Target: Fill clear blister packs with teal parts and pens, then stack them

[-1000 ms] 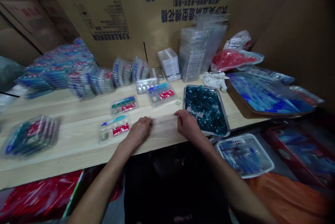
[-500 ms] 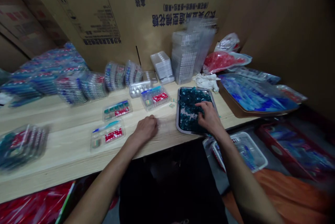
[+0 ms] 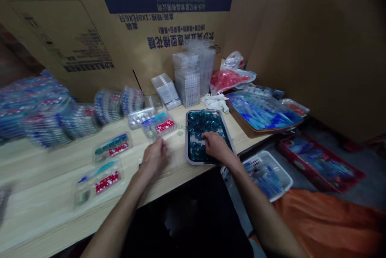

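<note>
My right hand reaches over the shallow metal tray, its fingertips pinched down among small glossy dark-teal pieces. Whatever is between those fingertips is too small to make out. To the left, my left hand is curled above the tabletop, slightly blurred. Faint clear plastic shows beside and beneath it, but what its fingers hold is hidden. Just behind the left hand lies a clear blister pack with a blue pen-like stick and a red patterned piece. Two similar filled packs, one nearer and one farther, lie left.
Stacked clear trays stand at the back, beside a white cloth and a bag of red pieces. Rows of filled packs line the back left. A cardboard box of blue sticks sits right; a white basket is below.
The view has swung to the right, so things on the table appear farther left. My left hand has lifted and turned toward the blister pack behind it. My right hand stays in the metal tray, fingers more closed.
</note>
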Demonstrator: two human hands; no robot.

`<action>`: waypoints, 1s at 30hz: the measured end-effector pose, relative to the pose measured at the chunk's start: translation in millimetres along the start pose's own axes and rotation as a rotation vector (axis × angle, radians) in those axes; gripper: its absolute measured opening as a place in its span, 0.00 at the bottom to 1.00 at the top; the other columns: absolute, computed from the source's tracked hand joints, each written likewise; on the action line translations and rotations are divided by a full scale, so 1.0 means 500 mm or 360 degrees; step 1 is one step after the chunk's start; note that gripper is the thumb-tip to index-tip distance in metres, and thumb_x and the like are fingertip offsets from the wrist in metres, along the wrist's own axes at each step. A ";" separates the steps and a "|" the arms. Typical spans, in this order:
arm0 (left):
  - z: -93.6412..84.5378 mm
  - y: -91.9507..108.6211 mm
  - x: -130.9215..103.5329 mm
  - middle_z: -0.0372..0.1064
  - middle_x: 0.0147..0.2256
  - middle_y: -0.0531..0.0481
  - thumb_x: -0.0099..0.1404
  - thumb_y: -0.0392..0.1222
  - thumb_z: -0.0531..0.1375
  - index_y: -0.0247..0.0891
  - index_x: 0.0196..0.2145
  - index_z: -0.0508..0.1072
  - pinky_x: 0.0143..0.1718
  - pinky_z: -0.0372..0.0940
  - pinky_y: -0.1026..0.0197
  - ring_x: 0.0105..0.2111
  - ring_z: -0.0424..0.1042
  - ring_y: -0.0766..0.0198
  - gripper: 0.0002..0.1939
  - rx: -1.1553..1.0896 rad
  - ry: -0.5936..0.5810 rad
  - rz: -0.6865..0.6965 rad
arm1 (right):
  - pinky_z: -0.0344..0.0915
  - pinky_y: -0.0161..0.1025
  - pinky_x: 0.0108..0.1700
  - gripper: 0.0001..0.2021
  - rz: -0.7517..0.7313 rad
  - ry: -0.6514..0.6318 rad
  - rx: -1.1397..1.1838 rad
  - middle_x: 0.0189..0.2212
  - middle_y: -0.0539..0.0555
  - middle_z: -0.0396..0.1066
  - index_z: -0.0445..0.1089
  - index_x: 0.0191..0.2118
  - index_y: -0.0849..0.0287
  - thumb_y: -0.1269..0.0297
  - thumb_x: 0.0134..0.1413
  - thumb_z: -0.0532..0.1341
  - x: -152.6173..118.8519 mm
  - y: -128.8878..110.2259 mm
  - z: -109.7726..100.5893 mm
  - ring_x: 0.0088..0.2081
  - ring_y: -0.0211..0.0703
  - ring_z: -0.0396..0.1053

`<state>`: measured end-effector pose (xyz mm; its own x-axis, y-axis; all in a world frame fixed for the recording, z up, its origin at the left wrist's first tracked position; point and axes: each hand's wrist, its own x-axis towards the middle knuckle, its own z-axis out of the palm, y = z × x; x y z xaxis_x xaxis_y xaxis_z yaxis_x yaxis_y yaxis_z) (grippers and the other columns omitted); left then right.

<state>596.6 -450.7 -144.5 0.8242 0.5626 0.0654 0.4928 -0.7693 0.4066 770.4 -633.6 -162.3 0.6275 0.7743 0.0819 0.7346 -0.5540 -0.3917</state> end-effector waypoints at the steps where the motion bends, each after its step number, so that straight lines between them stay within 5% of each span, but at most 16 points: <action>1: 0.016 0.023 0.006 0.70 0.29 0.52 0.64 0.33 0.52 0.40 0.33 0.65 0.32 0.59 0.63 0.29 0.70 0.63 0.04 -0.0151 0.0024 0.0087 | 0.60 0.45 0.49 0.16 -0.0033 -0.0053 -0.0068 0.44 0.60 0.71 0.70 0.50 0.59 0.71 0.58 0.53 0.004 -0.015 0.007 0.48 0.52 0.67; 5: 0.091 0.110 0.031 0.70 0.29 0.54 0.58 0.28 0.57 0.40 0.34 0.67 0.34 0.62 0.64 0.30 0.69 0.65 0.08 -0.0551 0.0019 0.0307 | 0.57 0.50 0.47 0.14 -0.0069 -0.0144 -0.0319 0.47 0.65 0.69 0.71 0.47 0.60 0.64 0.56 0.58 0.013 -0.056 0.030 0.49 0.60 0.65; 9: 0.131 0.142 0.045 0.70 0.37 0.47 0.57 0.30 0.60 0.38 0.37 0.72 0.40 0.65 0.60 0.36 0.71 0.61 0.09 -0.0537 0.0200 0.0316 | 0.55 0.47 0.46 0.12 0.0084 -0.0087 -0.0255 0.45 0.63 0.71 0.69 0.47 0.62 0.67 0.58 0.55 0.012 -0.035 0.034 0.48 0.56 0.67; 14: 0.143 0.153 0.060 0.75 0.39 0.43 0.67 0.36 0.54 0.37 0.41 0.76 0.46 0.66 0.55 0.40 0.74 0.58 0.11 -0.0789 0.0186 0.0218 | 0.53 0.41 0.44 0.12 0.0027 0.0167 0.0003 0.43 0.59 0.73 0.67 0.46 0.61 0.71 0.63 0.50 0.005 -0.005 0.036 0.46 0.48 0.68; 20: 0.161 0.171 0.080 0.75 0.29 0.48 0.61 0.48 0.64 0.35 0.38 0.76 0.32 0.67 0.63 0.29 0.74 0.63 0.14 -0.1587 0.0181 -0.0214 | 0.53 0.42 0.43 0.10 -0.0013 0.0351 -0.0144 0.39 0.61 0.71 0.68 0.43 0.63 0.72 0.62 0.50 -0.007 -0.039 0.031 0.42 0.51 0.66; 24: 0.163 0.169 0.076 0.73 0.26 0.49 0.58 0.54 0.65 0.35 0.30 0.76 0.30 0.66 0.64 0.28 0.71 0.64 0.17 -0.1725 0.0121 -0.0196 | 0.55 0.44 0.43 0.11 0.0044 0.0349 -0.0282 0.38 0.63 0.71 0.69 0.42 0.64 0.73 0.62 0.50 -0.009 -0.052 0.026 0.42 0.53 0.67; 30: 0.144 0.145 0.061 0.71 0.26 0.51 0.52 0.54 0.67 0.33 0.31 0.76 0.31 0.64 0.63 0.25 0.68 0.67 0.20 -0.2124 -0.0108 -0.0201 | 0.63 0.42 0.46 0.16 -0.0151 0.0328 0.0296 0.42 0.61 0.75 0.70 0.48 0.62 0.74 0.57 0.51 0.000 -0.031 0.046 0.44 0.49 0.71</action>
<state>677.5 -510.9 -178.4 0.8249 0.5613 -0.0672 -0.0491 0.1896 0.9806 753.0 -617.9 -177.1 0.6114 0.7311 0.3029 0.7446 -0.4018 -0.5330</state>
